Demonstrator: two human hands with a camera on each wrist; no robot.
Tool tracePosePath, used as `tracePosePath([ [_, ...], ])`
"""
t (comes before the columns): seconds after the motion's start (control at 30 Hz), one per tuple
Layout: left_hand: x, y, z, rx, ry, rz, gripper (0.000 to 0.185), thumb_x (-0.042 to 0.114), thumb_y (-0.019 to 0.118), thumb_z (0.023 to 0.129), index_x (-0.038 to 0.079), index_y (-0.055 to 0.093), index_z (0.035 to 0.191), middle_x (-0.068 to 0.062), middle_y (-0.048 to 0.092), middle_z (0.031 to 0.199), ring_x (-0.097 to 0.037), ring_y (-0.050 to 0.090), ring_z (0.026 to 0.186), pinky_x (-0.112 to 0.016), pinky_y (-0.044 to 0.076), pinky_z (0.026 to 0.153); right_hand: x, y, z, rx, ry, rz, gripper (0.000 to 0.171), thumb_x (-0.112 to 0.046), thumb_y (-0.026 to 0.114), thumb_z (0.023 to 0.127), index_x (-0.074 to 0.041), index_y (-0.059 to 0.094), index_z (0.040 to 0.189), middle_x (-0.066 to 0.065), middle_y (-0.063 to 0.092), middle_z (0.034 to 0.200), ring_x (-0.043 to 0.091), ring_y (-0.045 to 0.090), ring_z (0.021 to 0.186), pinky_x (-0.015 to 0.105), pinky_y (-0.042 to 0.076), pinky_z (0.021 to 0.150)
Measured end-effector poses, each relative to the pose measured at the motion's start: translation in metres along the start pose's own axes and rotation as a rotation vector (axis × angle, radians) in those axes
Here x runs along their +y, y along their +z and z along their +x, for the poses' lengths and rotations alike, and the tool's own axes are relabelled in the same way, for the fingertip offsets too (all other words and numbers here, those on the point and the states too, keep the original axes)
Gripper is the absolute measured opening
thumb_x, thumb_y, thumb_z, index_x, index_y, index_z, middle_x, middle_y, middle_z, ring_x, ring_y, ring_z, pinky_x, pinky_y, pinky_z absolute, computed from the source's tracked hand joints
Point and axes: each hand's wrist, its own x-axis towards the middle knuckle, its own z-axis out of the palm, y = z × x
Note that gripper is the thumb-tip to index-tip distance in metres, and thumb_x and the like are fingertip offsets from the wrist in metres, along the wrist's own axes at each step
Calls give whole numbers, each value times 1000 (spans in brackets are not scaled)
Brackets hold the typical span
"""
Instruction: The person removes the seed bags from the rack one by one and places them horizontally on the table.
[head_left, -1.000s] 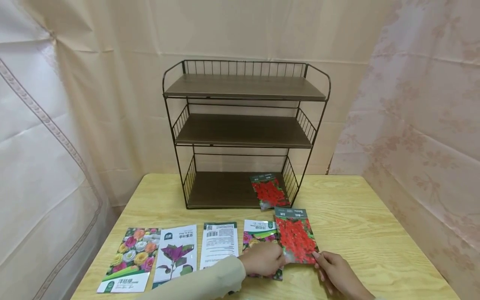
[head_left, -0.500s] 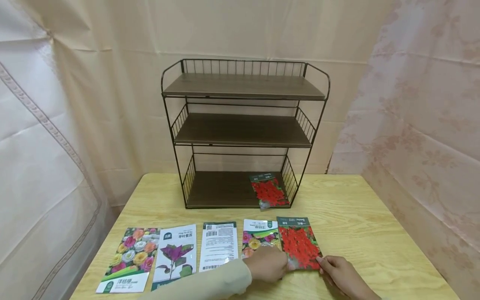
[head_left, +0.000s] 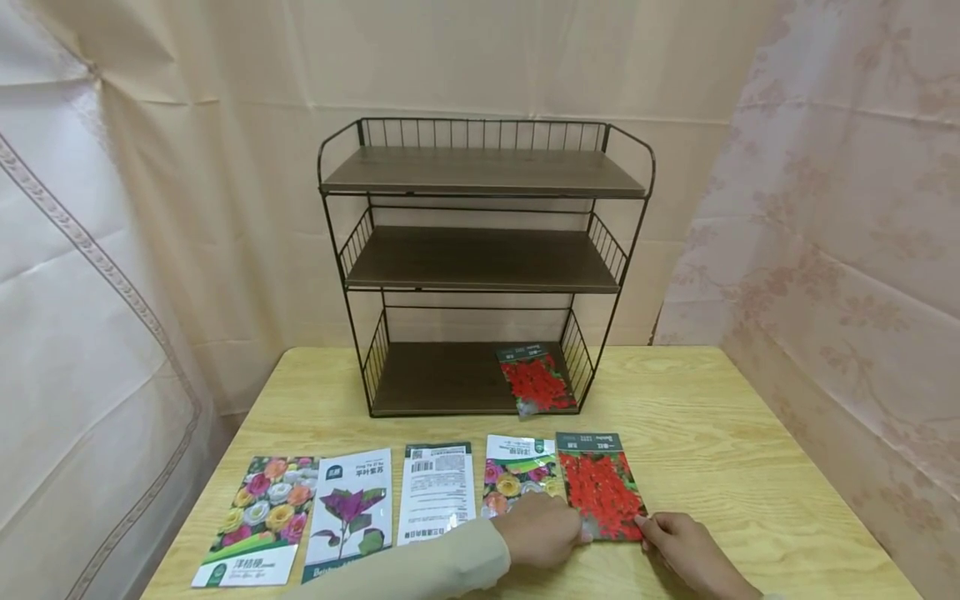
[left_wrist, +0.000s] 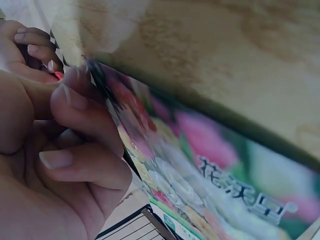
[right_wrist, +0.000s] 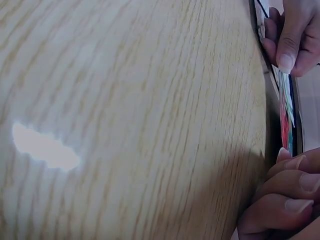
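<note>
I count six seed packets in the head view: five in a row along the near edge of the worktop (head_left: pixel 720 433), one red-flower packet on the bottom shelf (head_left: pixel 537 382) of the rack (head_left: pixel 483 265); the rack has three shelves, dark wood boards in a black wire frame with railed sides. Two of the six carry the same red bloom print; two show mixed roses; one shows a purple leaf (head_left: pixel 351 510); one lies back-up, white with a barcode (head_left: pixel 438 490). Both hands are at the near red packet (head_left: pixel 600 485), rightmost in the row, flat on the worktop and overlapping the rose packet (head_left: pixel 517 473) beside it; my left hand (head_left: pixel 542 530) pinches its lower left corner, fingers curled; my right hand (head_left: pixel 678 543) grips the lower right corner. The left wrist view gives what the head view hides: thumb and fingertips (left_wrist: pixel 75 100) closed on glossy packet edges, rose print blurred. The right wrist view shows mostly pale grained wood with a glare patch, and curled fingers (right_wrist: pixel 280 200) at the packet's thin edge.
</note>
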Motion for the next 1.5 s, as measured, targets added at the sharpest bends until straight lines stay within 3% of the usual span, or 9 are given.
tracePosePath([
  [0.23, -2, 2, 0, -15, -10, 32, 45, 40, 53, 108, 21, 67, 70, 7, 49, 55, -8, 43, 47, -25, 38, 45, 0, -1, 2, -29, -18, -15, 40, -29, 51, 109, -6, 64, 79, -3, 46, 59, 10, 33, 51, 22, 32, 47],
  [0.37, -4, 2, 2, -9, -6, 42, 44, 38, 56, 106, 20, 63, 67, 6, 49, 55, -8, 43, 47, -26, 38, 44, -4, 1, 4, 15, 12, -84, 43, -32, 52, 108, -8, 59, 73, -2, 45, 59, 12, 34, 53, 24, 33, 50],
  [0.57, -6, 0, 5, 19, 9, -46, 52, 39, 52, 108, 22, 49, 60, 8, 39, 52, -5, 39, 46, -22, 37, 44, -7, 2, 4, 97, 79, -192, 44, -32, 54, 106, -10, 52, 68, -1, 41, 58, 14, 33, 57, 27, 31, 54],
  [0.87, -12, -3, 6, -5, 10, -192, 45, 33, 50, 110, 23, 55, 66, 11, 44, 50, -3, 38, 42, -20, 37, 41, -11, 2, 4, 107, 95, -130, 43, -30, 59, 103, -9, 48, 67, 0, 42, 62, 15, 35, 58, 27, 32, 55],
  [0.97, -16, -4, 7, -11, 12, -226, 43, 30, 49, 110, 24, 59, 69, 11, 47, 53, -3, 42, 45, -19, 39, 46, -15, 0, 8, 111, 74, -131, 43, -30, 58, 104, -9, 47, 68, 0, 40, 62, 15, 34, 58, 28, 31, 55],
  [1.1, -23, -11, 8, -15, 1, -313, 45, 30, 45, 112, 22, 53, 68, 9, 46, 54, -4, 39, 45, -20, 39, 49, -24, -3, 15, 139, 33, -146, 41, -30, 58, 104, -10, 48, 70, -1, 42, 60, 15, 34, 55, 28, 32, 53],
  [1.2, -32, -18, 11, 14, -32, -410, 47, 31, 45, 112, 20, 48, 66, 8, 41, 53, -5, 32, 42, -22, 38, 46, -33, -6, 23, 135, 18, -98, 38, -29, 58, 104, -9, 50, 73, 0, 45, 60, 14, 35, 53, 28, 33, 50],
  [1.3, -43, -23, 15, 58, -95, -520, 46, 31, 47, 112, 17, 52, 68, 8, 43, 52, -6, 33, 41, -24, 38, 47, -40, -11, 35, 117, -3, -48, 36, -28, 57, 105, -7, 53, 77, 0, 45, 59, 13, 34, 49, 28, 35, 47],
  [1.5, -78, -28, 23, 72, -231, -852, 41, 27, 48, 111, 5, 70, 85, -4, 62, 66, -11, 36, 45, -29, 35, 45, -55, -21, 61, 118, -15, -23, 33, -28, 51, 107, -3, 61, 88, 0, 44, 55, 12, 31, 46, 25, 29, 43],
])
